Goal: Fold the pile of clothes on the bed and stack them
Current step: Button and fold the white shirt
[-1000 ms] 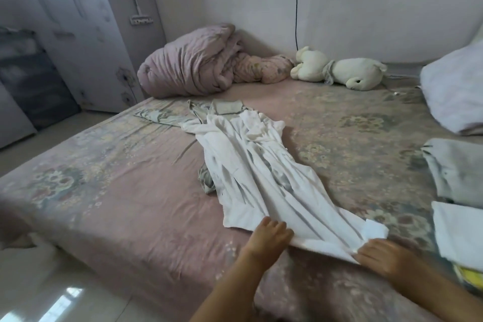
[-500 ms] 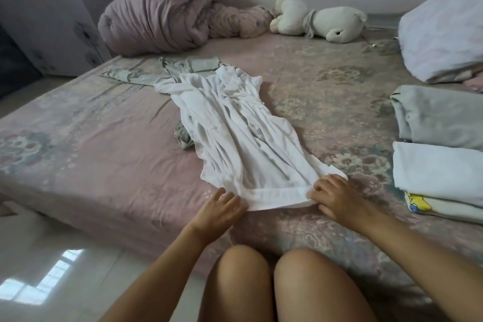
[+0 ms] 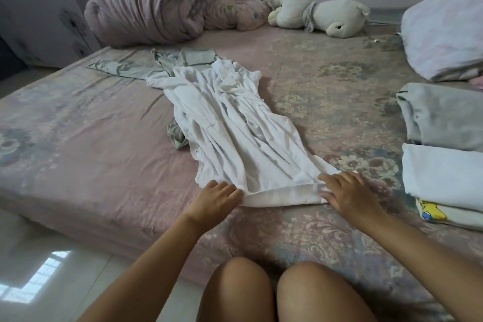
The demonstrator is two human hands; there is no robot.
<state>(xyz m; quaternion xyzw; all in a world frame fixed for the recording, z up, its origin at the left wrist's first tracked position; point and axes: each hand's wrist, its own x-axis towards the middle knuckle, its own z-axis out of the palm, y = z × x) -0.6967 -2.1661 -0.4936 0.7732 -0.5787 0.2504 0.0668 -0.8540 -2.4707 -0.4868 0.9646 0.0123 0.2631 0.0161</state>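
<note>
So the white garment (image 3: 230, 133) is laid out lengthwise on the bed (image 3: 86, 165), long axis running from the near edge up and away toward the far left, hem end closest to the person, top end pointing at the bundled pink duvet (image 3: 149, 5). It's pretty wrinkled, and it lies on top of a grey-green garment (image 3: 146, 68) that pokes out at the far end and on the left side.

Left hand (image 3: 214, 197) rests at the left corner of the hem, fingers fairly straight and together, the grip looks flat on the cloth rather than pinching. Right hand (image 3: 350, 193) is at the right hem corner, fingers spread and lying on the fabric, thumb side hidden so can't tell if it pinches.

Folded stack (image 3: 444, 165) sits off to the right, bottom piece has a yellow cartoon print (image 3: 431, 210), no readable writing. Stuffed toy (image 3: 318, 13) by the wall.
</note>
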